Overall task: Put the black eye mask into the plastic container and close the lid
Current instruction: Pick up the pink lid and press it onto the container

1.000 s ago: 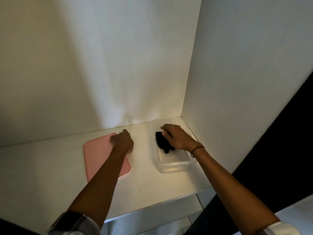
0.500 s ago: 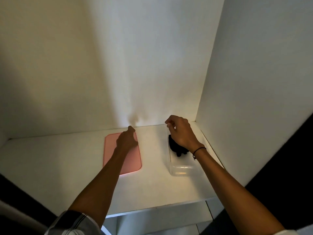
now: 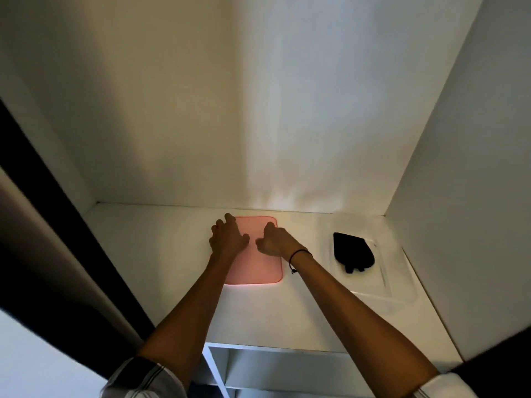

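Nearest the camera, two bare forearms are reaching forward from rolled striped sleeves (image 3: 143, 377) over the front edge of a white shelf (image 3: 161, 271), with an open compartment (image 3: 275, 369) showing below that edge. A black band (image 3: 298, 255) is sitting on the right wrist. Further in, both hands are resting on the pink lid (image 3: 255, 271), which is lying flat on the shelf, well apart from the container. The left hand (image 3: 227, 238) is lying spread and open at the lid's far left corner, fingers splayed, some reaching past the lid's edge onto the shelf. The right hand (image 3: 274, 241) is sitting on the lid's right half with fingers curled downward; whether it is actually gripping the lid cannot be told. To the right, the clear container (image 3: 402, 294) is standing uncovered near the right wall (image 3: 474, 196), just short of the back corner. The mask (image 3: 353, 251) is lying inside it, dark and folded, toward the far end, with neither hand touching it. At the far end, the back wall (image 3: 201, 110) is catching a bright patch of light just above the shelf.
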